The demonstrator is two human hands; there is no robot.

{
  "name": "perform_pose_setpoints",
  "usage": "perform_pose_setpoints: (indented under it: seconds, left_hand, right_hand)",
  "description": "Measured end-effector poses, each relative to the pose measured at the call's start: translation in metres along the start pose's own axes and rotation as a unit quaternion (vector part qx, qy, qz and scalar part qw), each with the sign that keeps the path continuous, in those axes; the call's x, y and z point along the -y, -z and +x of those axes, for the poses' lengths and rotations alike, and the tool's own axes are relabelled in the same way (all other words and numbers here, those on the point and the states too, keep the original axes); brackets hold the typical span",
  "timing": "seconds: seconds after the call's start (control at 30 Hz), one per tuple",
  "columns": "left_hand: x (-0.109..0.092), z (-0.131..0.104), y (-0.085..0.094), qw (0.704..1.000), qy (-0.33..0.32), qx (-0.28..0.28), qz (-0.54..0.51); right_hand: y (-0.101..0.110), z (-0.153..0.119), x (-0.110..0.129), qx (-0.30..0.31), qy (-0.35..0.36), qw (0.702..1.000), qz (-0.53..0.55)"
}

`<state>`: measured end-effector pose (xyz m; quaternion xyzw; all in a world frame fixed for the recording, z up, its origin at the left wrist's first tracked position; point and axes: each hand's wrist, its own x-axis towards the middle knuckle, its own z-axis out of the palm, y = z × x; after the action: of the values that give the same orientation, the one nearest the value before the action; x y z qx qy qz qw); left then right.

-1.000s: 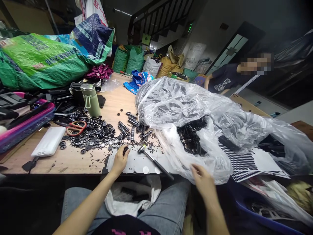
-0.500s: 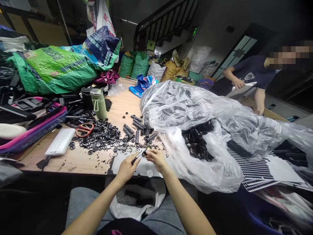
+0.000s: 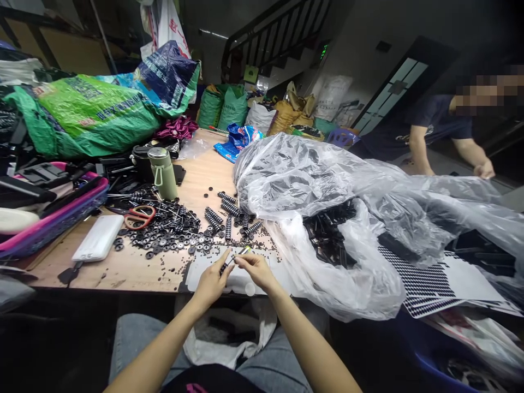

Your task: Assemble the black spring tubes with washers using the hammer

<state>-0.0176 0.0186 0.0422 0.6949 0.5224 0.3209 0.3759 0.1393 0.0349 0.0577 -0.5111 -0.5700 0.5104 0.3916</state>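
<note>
Left of the frame, a pink-and-purple basket [image 3: 77, 209] holds black parts; right of center, a plastic bag [image 3: 360, 284] gapes over more. On the wooden table [image 3: 135, 273], bottom center, the left hand's [image 3: 212, 281] fingers clamp a small black roller [image 3: 223, 267]; the right hand's [image 3: 257, 271] fingertips pinch together at its end.

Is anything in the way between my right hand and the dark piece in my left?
Nothing visible. Your right hand has its fingertips right by the dark piece in your left hand; the loose black wheels lie beyond both hands.
</note>
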Motion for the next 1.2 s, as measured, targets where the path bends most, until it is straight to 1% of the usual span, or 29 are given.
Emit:
perform_pose_setpoints:
  seconds: [0.1, 0.13, 0.17, 0.23, 0.27, 0.3, 0.33, 0.37, 0.5, 0.57, 0.67, 0.73, 0.87, 0.97, 1.07, 1.2]
  left_hand:
    - [-0.002, 0.004, 0.003, 0.999, -0.006, -0.017, -0.026]
    - [-0.003, 0.005, 0.005, 0.999, -0.005, -0.028, -0.032]
    - [-0.004, 0.006, 0.006, 0.999, 0.002, -0.041, -0.034]
    - [-0.004, 0.008, 0.009, 0.997, 0.026, -0.063, -0.031]
    - [-0.005, 0.009, 0.01, 0.997, 0.035, -0.069, -0.029]
    - [-0.005, 0.01, 0.011, 0.996, 0.041, -0.072, -0.027]
    - [-0.005, 0.01, 0.012, 0.996, 0.043, -0.073, -0.025]
    - [-0.005, 0.011, 0.012, 0.996, 0.042, -0.072, -0.024]
    - [-0.001, 0.016, 0.01, 0.996, 0.046, -0.08, -0.004]
    - [0.004, 0.019, 0.008, 0.995, 0.051, -0.075, 0.036]
    - [0.012, 0.023, 0.006, 0.988, 0.072, -0.042, 0.127]
    - [0.015, 0.024, 0.005, 0.985, 0.066, -0.026, 0.157]
    - [0.013, 0.021, 0.003, 0.992, -0.005, -0.011, 0.129]
    - [0.007, 0.018, 0.004, 0.994, -0.018, -0.009, 0.112]
    - [0.004, 0.015, 0.005, 0.994, -0.019, -0.01, 0.108]
    - [0.007, 0.014, 0.005, 0.995, -0.017, -0.013, 0.102]
  right_hand:
    - [0.005, 0.009, 0.01, 0.083, 0.025, 0.993, -0.079]
    - [0.006, 0.013, 0.011, 0.086, 0.027, 0.988, -0.124]
    - [0.009, 0.018, 0.012, 0.065, 0.022, 0.982, -0.173]
    - [0.014, 0.031, 0.009, -0.032, 0.003, 0.966, -0.256]
    - [0.018, 0.038, 0.005, -0.084, -0.007, 0.956, -0.281]
    - [0.022, 0.045, 0.001, -0.122, -0.014, 0.948, -0.293]
    - [0.025, 0.051, -0.004, -0.14, -0.018, 0.945, -0.294]
    - [0.029, 0.056, -0.009, -0.144, -0.021, 0.946, -0.289]
    - [0.039, 0.065, -0.023, -0.153, -0.034, 0.959, -0.238]
    - [0.039, 0.063, -0.026, -0.159, -0.044, 0.967, -0.192]
    - [0.029, 0.054, -0.027, -0.149, -0.071, 0.982, -0.092]
    - [0.019, 0.047, -0.027, -0.125, -0.097, 0.987, -0.014]
    - [-0.002, 0.034, -0.023, -0.08, -0.141, 0.978, 0.13]
    - [-0.01, 0.028, -0.016, -0.059, -0.156, 0.965, 0.201]
    - [-0.013, 0.024, -0.009, -0.049, -0.157, 0.958, 0.236]
    - [-0.013, 0.022, -0.005, -0.048, -0.143, 0.957, 0.248]
